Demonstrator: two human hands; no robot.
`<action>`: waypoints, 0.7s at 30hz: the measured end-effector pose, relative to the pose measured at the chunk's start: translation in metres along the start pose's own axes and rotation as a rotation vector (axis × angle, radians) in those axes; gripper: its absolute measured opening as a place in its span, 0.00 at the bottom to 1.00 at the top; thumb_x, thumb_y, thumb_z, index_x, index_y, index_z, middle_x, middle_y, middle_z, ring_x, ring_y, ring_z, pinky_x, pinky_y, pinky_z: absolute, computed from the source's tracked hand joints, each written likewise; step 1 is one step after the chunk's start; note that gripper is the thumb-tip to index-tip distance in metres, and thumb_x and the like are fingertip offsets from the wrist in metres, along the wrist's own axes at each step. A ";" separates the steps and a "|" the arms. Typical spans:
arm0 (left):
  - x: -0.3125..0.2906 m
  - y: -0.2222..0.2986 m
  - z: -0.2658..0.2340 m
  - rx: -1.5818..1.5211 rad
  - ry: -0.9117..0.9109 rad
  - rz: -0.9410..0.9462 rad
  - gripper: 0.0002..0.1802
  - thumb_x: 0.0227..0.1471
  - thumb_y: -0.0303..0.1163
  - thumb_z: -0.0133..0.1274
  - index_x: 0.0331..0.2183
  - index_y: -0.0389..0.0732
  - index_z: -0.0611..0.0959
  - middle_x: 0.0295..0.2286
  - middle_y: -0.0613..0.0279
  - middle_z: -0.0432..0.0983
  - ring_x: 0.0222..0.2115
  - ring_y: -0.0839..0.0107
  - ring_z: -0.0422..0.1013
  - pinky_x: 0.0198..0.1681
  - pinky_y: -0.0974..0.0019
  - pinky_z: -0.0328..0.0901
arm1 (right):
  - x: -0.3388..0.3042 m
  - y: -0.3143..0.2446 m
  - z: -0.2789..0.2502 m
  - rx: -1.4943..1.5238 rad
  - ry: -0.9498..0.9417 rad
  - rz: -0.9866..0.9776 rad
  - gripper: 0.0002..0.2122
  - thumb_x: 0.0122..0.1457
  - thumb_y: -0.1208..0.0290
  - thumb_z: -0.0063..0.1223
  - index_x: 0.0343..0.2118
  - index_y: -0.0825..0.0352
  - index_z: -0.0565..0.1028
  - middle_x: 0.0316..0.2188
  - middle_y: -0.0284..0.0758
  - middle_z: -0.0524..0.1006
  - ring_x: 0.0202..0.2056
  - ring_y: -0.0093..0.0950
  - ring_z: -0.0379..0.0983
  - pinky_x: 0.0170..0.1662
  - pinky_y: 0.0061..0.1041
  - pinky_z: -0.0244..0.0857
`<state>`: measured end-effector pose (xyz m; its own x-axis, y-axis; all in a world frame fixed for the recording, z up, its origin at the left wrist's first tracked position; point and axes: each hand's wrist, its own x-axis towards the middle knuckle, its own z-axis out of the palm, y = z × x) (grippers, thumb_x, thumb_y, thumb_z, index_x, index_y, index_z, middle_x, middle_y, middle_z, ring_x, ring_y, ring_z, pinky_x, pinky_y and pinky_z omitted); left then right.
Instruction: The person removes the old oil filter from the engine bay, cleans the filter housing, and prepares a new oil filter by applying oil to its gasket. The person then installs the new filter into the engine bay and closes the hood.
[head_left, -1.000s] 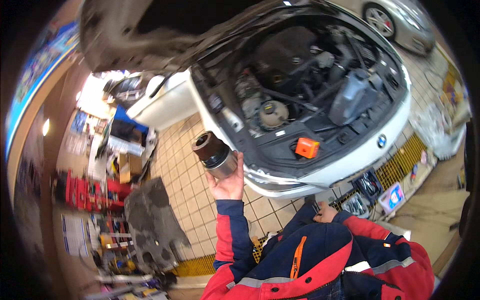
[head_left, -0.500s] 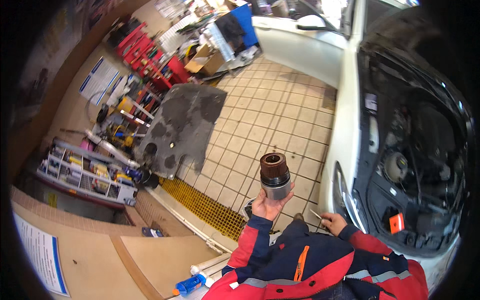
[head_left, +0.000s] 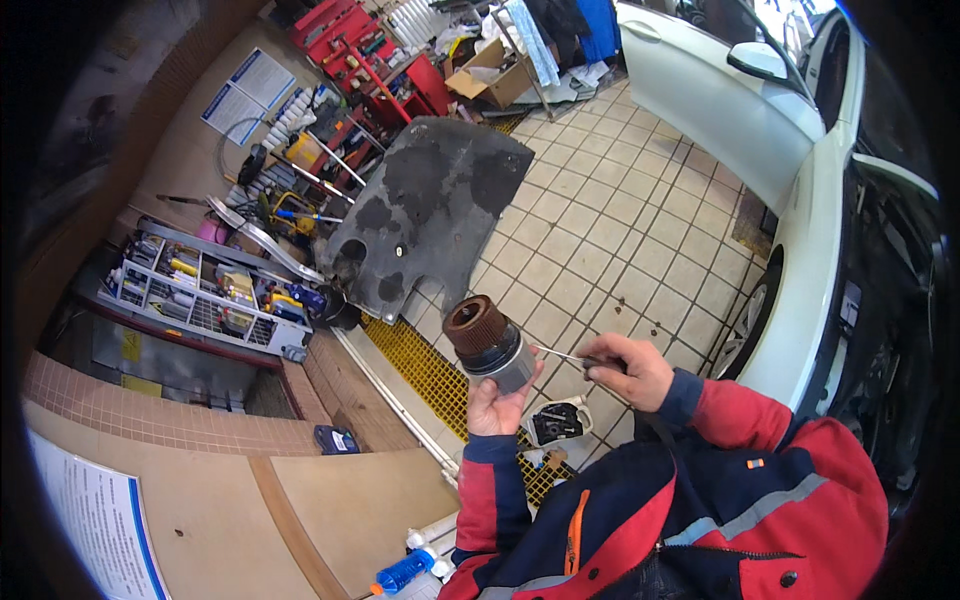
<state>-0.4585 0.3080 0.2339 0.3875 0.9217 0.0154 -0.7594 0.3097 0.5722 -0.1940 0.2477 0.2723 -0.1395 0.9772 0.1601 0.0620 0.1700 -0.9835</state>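
My left hand is closed around the grey metal base of an oil filter, held up and tilted to the left. Its top is a dark brown pleated filter element with a hole in the middle, and a black ring sits below the pleats. Close to its right side, my right hand grips a thin metal-shafted tool, perhaps a small screwdriver or pick. The handle is mostly hidden in my fingers. The tip points at the filter's body near my left fingertips; whether it touches I cannot tell.
A cut-open white container with dark bits stands below my hands beside the yellow floor grating. A large dark panel leans against a cluttered shelf. To the right is a white car with its door open. A blue bottle lies lower left.
My right hand has risen from low beside the car to the filter, bringing the thin tool. The filter has shifted left and tipped over to the left. The whole view has swung toward the right.
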 end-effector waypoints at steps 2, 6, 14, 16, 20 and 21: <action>0.026 0.002 -0.003 0.036 0.060 0.053 0.48 0.50 0.42 0.71 0.66 0.39 0.67 0.63 0.48 0.67 0.64 0.34 0.59 0.69 0.32 0.56 | 0.043 0.002 -0.011 -0.046 -0.095 -0.025 0.13 0.64 0.79 0.58 0.51 0.69 0.77 0.35 0.35 0.82 0.36 0.23 0.79 0.42 0.25 0.73; 0.096 0.001 0.000 0.036 0.138 0.148 0.46 0.54 0.48 0.68 0.66 0.43 0.66 0.62 0.47 0.66 0.63 0.37 0.62 0.68 0.36 0.59 | 0.132 0.009 -0.034 0.038 -0.142 -0.162 0.12 0.64 0.78 0.58 0.50 0.70 0.78 0.36 0.40 0.83 0.40 0.27 0.83 0.44 0.25 0.75; 0.232 0.028 0.014 0.071 0.297 0.315 0.43 0.55 0.47 0.67 0.64 0.40 0.67 0.58 0.48 0.71 0.59 0.41 0.67 0.66 0.35 0.62 | 0.303 0.015 -0.089 -0.162 -0.230 -0.334 0.15 0.58 0.77 0.60 0.49 0.65 0.79 0.34 0.40 0.82 0.35 0.39 0.81 0.39 0.34 0.75; 0.252 0.035 0.007 0.060 0.347 0.351 0.43 0.55 0.46 0.67 0.63 0.39 0.68 0.57 0.47 0.71 0.58 0.41 0.68 0.65 0.35 0.62 | 0.335 0.019 -0.095 -0.275 -0.255 -0.377 0.15 0.57 0.76 0.60 0.48 0.64 0.79 0.34 0.39 0.82 0.35 0.40 0.80 0.38 0.35 0.75; 0.293 0.056 -0.017 0.003 0.418 0.362 0.40 0.54 0.38 0.68 0.62 0.35 0.69 0.56 0.47 0.74 0.57 0.45 0.71 0.64 0.36 0.66 | 0.402 0.031 -0.096 -0.438 -0.244 -0.503 0.13 0.56 0.74 0.61 0.45 0.59 0.80 0.29 0.34 0.78 0.33 0.39 0.78 0.33 0.38 0.72; 0.305 0.061 -0.025 0.021 0.430 0.364 0.40 0.54 0.38 0.68 0.62 0.34 0.69 0.55 0.47 0.74 0.57 0.45 0.71 0.64 0.36 0.66 | 0.419 0.035 -0.096 -0.466 -0.245 -0.546 0.13 0.56 0.74 0.61 0.45 0.59 0.80 0.29 0.33 0.78 0.33 0.38 0.77 0.33 0.38 0.72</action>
<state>-0.3995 0.6140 0.2535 -0.1486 0.9818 -0.1185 -0.7921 -0.0465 0.6086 -0.1559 0.6753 0.3136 -0.4822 0.6920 0.5372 0.3250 0.7108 -0.6239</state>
